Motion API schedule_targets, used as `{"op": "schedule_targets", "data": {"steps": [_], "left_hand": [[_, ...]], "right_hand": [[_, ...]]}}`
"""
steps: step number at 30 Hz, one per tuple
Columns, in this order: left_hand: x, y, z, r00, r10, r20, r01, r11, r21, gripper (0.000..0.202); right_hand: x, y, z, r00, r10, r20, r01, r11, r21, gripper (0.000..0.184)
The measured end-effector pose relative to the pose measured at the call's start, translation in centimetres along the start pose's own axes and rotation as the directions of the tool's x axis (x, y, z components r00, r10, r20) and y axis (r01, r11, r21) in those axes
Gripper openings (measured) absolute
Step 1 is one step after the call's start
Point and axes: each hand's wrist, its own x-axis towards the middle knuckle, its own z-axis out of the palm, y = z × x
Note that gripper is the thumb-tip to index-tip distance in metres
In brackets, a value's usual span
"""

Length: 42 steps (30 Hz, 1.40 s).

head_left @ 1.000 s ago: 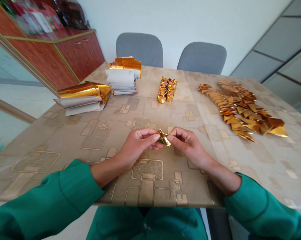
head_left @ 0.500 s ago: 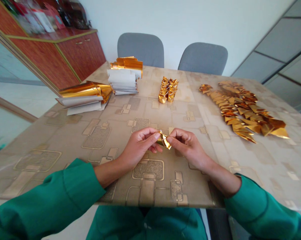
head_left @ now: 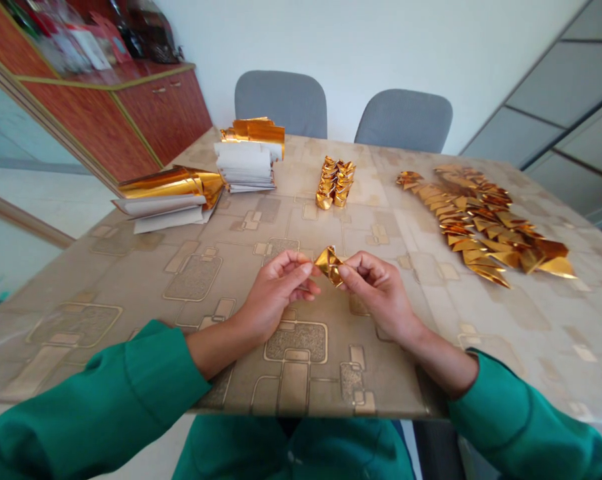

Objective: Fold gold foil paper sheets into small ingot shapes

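Between my two hands, above the near middle of the table, is a small folded piece of gold foil paper (head_left: 329, 265). My left hand (head_left: 281, 287) pinches its left tip between thumb and forefinger. On the other side, my right hand (head_left: 378, 287) grips the right edge with thumb and curled fingers, hiding part of it. Beyond the hands stands a compact double row of joined gold foil pieces (head_left: 335, 181). A long spread of folded gold foil pieces (head_left: 481, 223) lies at the right.
Stacks of gold-and-white paper sheets lie at the left, one nearer (head_left: 168, 203) and one farther back (head_left: 245, 167). The table (head_left: 191, 360) has a patterned cover. Two grey chairs (head_left: 281, 103) stand behind it, and a reddish wooden cabinet (head_left: 155, 113) is at the back left.
The gold foil piece has turned and now shows a wider, pointed face. My left fingers have shifted slightly left, out to its tip; my right hand keeps its grip.
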Motion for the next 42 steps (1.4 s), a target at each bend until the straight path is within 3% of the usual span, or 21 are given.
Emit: {"op": "schedule_targets", "data": {"steps": [4, 13, 19, 24, 27, 33, 42], "left_hand": [[-0.32, -0.12, 0.36, 0.992, -0.087, 0.087, 0.091, 0.995, -0.041, 0.026], [-0.50, -0.33, 0.48, 0.991, -0.131, 0.025, 0.133, 0.986, -0.105, 0.032], [-0.40, -0.07, 0.29, 0.998, -0.043, 0.042, 0.047, 0.992, -0.115, 0.027], [-0.23, 0.23, 0.05, 1.000, 0.006, 0.029, -0.006, 1.000, -0.004, 0.022], [-0.13, 0.29, -0.05, 0.999, -0.012, 0.039, 0.012, 1.000, 0.009, 0.020], [-0.14, 0.29, 0.13, 0.992, -0.074, 0.102, 0.087, 0.987, -0.137, 0.033], [0.07, 0.41, -0.15, 0.999, 0.009, 0.050, -0.007, 0.999, -0.041, 0.018]], "right_hand": [[-0.17, 0.13, 0.22, 1.000, -0.022, -0.006, 0.022, 1.000, -0.020, 0.024], [-0.61, 0.31, 0.80, 0.990, -0.141, -0.027, 0.131, 0.961, -0.242, 0.021], [-0.56, 0.42, 0.57, 0.992, -0.124, 0.023, 0.126, 0.971, -0.202, 0.019], [-0.55, 0.45, 0.76, 0.996, -0.091, 0.022, 0.094, 0.983, -0.158, 0.020], [-0.55, 0.37, 0.80, 0.998, -0.066, 0.024, 0.068, 0.986, -0.150, 0.022], [-0.52, 0.13, 0.51, 1.000, -0.001, -0.017, -0.001, 0.997, -0.083, 0.028], [-0.49, 0.04, 0.73, 0.999, -0.028, 0.034, 0.031, 0.994, -0.109, 0.029]]}}
